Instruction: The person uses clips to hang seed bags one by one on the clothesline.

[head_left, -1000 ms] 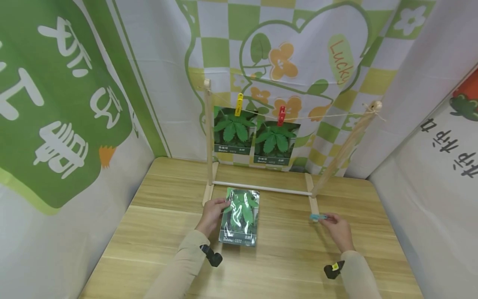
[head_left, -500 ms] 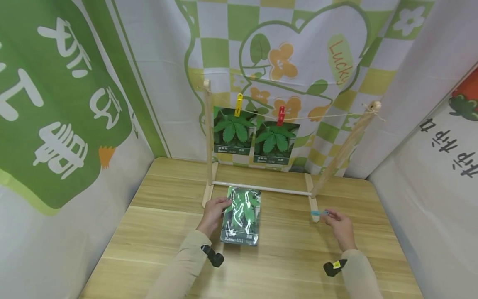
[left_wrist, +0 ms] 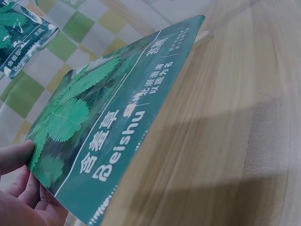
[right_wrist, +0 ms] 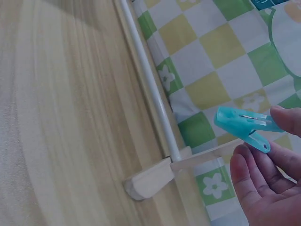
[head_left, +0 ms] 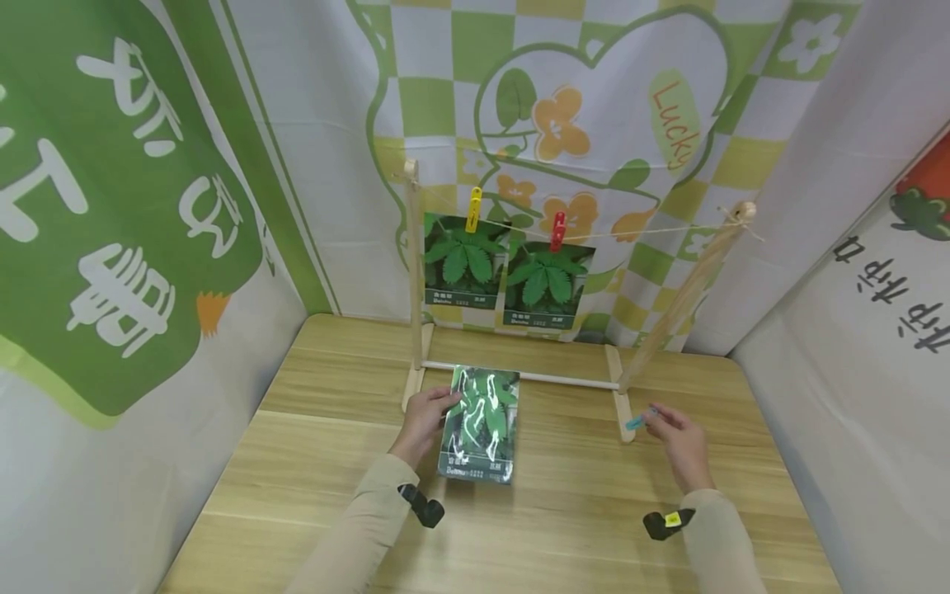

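My left hand (head_left: 425,426) pinches the left edge of a glossy green seed packet (head_left: 481,425) with a leaf picture, held tilted above the table. In the left wrist view the thumb lies on the front of the packet (left_wrist: 99,122). Over at the right, my right hand (head_left: 679,445) holds a light blue clothespin (head_left: 640,419) between thumb and fingers. The right wrist view shows this clothespin (right_wrist: 247,126) gripped by its handle ends. Two like packets hang from a string, one under a yellow clothespin (head_left: 473,209), the other under a red clothespin (head_left: 558,231).
A wooden frame with a left post (head_left: 415,272), a right post (head_left: 686,297) and a white bottom rod (head_left: 549,379) stands at the back of the wooden table (head_left: 334,478). The string (head_left: 653,233) runs between the post tops. A checked curtain (head_left: 482,49) hangs behind.
The packet in my left hand has risen slightly. My right hand has shifted a little up and right, turning the blue clothespin from level to slanted.
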Demonstrator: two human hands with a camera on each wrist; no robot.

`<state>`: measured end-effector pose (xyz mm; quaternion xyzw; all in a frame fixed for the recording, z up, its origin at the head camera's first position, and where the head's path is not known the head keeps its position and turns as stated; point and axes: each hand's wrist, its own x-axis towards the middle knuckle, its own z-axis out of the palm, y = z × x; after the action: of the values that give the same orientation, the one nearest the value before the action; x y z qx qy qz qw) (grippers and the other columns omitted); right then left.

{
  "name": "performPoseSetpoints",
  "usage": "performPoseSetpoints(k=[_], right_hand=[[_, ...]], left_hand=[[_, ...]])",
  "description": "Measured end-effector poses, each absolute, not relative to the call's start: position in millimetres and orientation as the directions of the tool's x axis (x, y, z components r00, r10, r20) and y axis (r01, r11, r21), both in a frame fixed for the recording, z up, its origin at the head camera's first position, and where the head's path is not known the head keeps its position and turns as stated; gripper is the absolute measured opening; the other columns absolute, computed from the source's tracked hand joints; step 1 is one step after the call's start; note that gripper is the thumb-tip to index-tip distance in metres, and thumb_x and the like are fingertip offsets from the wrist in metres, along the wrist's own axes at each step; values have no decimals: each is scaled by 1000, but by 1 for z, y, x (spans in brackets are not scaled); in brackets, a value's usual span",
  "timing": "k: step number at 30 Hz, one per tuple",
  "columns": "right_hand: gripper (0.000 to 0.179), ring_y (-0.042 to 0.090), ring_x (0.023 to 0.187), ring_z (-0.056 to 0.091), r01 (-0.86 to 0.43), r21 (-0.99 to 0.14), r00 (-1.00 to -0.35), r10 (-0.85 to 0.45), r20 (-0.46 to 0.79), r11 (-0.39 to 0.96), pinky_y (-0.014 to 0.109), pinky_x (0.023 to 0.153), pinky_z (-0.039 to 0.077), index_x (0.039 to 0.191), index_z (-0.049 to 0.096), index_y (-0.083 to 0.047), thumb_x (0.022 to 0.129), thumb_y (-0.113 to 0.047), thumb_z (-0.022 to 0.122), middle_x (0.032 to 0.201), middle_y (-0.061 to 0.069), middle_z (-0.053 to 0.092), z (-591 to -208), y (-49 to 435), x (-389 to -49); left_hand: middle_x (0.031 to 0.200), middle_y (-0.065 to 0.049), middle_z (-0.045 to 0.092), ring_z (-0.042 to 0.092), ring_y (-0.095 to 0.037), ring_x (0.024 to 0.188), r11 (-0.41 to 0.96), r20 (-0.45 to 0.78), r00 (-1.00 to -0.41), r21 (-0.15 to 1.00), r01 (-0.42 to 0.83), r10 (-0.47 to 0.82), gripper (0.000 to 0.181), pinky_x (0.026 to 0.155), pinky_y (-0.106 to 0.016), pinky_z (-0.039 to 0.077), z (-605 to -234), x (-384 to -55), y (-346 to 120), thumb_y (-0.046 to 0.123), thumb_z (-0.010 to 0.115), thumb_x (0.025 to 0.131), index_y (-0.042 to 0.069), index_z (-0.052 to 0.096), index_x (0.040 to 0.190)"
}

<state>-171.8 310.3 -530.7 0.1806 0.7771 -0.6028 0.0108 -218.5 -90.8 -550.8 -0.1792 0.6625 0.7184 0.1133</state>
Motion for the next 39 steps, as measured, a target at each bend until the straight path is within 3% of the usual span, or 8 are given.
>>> performPoseSetpoints(k=[4, 9, 15, 17, 21, 26, 32, 39], right_hand=[[58, -5, 91, 64, 324, -918, -926, 274, -259, 229, 9, 89, 47, 139, 49, -7, 93, -38, 65, 98, -28, 61, -526, 309, -174], [55, -3, 90, 65, 319, -932, -921, 287, -263, 170, 27, 106, 44, 137, 51, -9, 91, -36, 68, 93, -28, 63, -516, 306, -177], [30, -1, 87, 66, 253, -958, -932, 301, -204, 132, 9, 86, 48, 117, 65, -18, 90, -28, 71, 89, -24, 66, -508, 304, -179], [27, -2, 86, 66, 239, -961, -938, 290, -191, 139, 7, 84, 46, 115, 66, -22, 89, -31, 71, 91, -25, 66, -504, 305, -180], [25, -2, 84, 66, 190, -978, -947, 280, -160, 84, 8, 84, 48, 115, 65, -20, 90, -25, 71, 92, -23, 67, -496, 305, -181], [17, -2, 80, 66, 101, -995, -951, 295, -96, 0, 9, 82, 51, 104, 68, -21, 89, -13, 71, 88, -18, 69, -487, 304, -183], [20, -1, 80, 67, 13, -997, -957, 290, -33, -72, 11, 80, 54, 94, 71, -22, 87, -4, 71, 85, -12, 72, -478, 302, -187], [20, -1, 80, 65, 29, -1000, -958, 284, -30, -9, 10, 80, 52, 98, 70, -23, 86, -6, 73, 84, -15, 70, -468, 299, -188]], left_hand=[[101, -8, 70, 63, -14, 83, -96, -402, -913, 914, -394, -73, 31, 76, -27, 56, -548, -219, -91, 15, 67, 91, -2, 64, 117], [102, -8, 70, 63, -11, 82, -96, -384, -920, 921, -377, -73, 31, 74, -24, 56, -545, -222, -91, 15, 67, 91, -3, 65, 116], [104, -8, 70, 64, -12, 85, -94, -371, -926, 927, -364, -69, 32, 77, -26, 55, -540, -222, -90, 16, 67, 91, -3, 65, 117], [105, -8, 70, 64, -14, 88, -91, -374, -925, 926, -367, -70, 31, 79, -27, 55, -538, -222, -90, 16, 67, 91, -2, 65, 117], [106, -7, 70, 63, -17, 92, -83, -373, -925, 926, -367, -68, 31, 80, -27, 54, -535, -223, -90, 17, 67, 91, 0, 65, 117], [107, -6, 69, 62, -14, 92, -84, -367, -928, 928, -362, -60, 32, 86, -32, 53, -532, -224, -90, 18, 68, 91, 1, 65, 118], [109, -7, 68, 61, -13, 91, -81, -347, -936, 936, -342, -60, 33, 92, -39, 51, -525, -225, -90, 19, 67, 91, 1, 64, 119], [107, -5, 68, 61, -13, 92, -105, -338, -939, 938, -330, -68, 32, 89, -36, 50, -519, -227, -89, 19, 68, 90, 2, 65, 118]])
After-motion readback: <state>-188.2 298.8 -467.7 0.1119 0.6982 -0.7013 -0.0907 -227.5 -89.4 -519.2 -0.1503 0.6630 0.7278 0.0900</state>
